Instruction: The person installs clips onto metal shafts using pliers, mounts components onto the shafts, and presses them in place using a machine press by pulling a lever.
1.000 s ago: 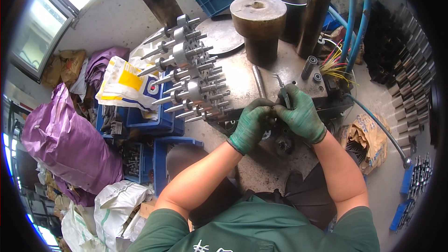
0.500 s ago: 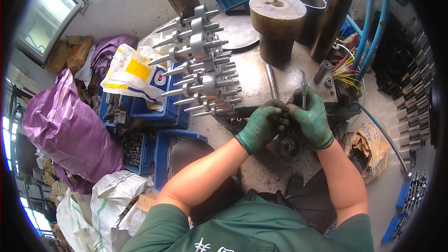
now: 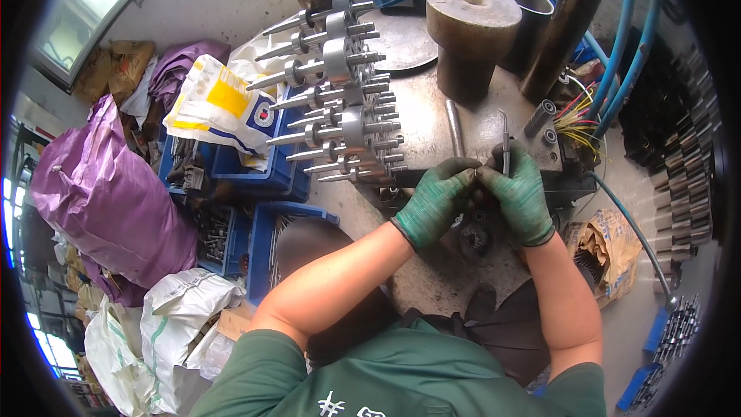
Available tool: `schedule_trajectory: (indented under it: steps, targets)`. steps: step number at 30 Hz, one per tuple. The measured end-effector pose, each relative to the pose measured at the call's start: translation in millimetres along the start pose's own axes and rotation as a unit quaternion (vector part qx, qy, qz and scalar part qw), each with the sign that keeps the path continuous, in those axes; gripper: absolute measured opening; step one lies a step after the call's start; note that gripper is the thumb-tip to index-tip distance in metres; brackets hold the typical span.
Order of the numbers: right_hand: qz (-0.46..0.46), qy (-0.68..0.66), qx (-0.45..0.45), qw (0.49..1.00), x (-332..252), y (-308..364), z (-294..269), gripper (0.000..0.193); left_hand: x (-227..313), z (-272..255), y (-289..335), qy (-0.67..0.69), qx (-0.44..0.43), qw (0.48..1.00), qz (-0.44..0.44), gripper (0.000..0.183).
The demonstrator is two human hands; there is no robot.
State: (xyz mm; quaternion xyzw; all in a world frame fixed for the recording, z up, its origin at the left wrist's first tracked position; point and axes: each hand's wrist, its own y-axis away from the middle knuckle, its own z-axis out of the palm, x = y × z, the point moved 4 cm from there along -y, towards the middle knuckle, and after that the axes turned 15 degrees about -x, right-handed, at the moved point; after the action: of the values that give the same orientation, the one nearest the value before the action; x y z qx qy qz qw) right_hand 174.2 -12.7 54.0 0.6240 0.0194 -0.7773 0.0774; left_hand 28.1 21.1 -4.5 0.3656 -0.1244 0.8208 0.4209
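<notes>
My left hand (image 3: 437,202), in a green glove with darkened fingertips, is closed in a pinch. Its fingertips meet those of my right hand (image 3: 520,196), gloved alike, above the front of the metal bench. Whatever is pinched between them is too small and dark to name. A thin metal pick with a bent tip (image 3: 505,143) stands upright out of my right hand, held by its fingers. Just beyond the hands a plain metal rod (image 3: 453,127) lies on the metal bench top (image 3: 413,108). Below them is a round dark fitting (image 3: 474,241).
Several stepped metal shafts (image 3: 343,62) are stacked at the bench's left. A heavy round post (image 3: 472,23) rises behind. Two short cylinders (image 3: 540,119) and coloured wires (image 3: 580,120) are at the right. Blue bins (image 3: 266,177) and a purple sack (image 3: 112,201) stand to the left.
The view has shifted slightly. My left hand's fingers have straightened a little, and the fingertips of both hands still meet. The pick remains in my right hand.
</notes>
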Motion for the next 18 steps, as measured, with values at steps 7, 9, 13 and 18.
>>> schedule_trajectory:
  steps: [7,9,13,18]
  targets:
    - [0.019,-0.085,0.007,0.996,-6,1,5,0.032,12,6,0,-0.019,-0.001,1.0,0.023,0.02]
    - [0.04,-0.05,-0.038,0.997,-5,-1,0,0.049,16,3,0,-0.017,0.02,0.999,0.034,0.013]
    - [-0.036,0.19,-0.039,0.98,-17,6,-1,0.077,29,-6,-2,0.038,0.052,0.992,0.105,0.008]
    - [-0.159,0.539,-0.006,0.827,-42,14,4,0.069,30,-9,-6,0.057,0.072,0.989,0.117,0.005]
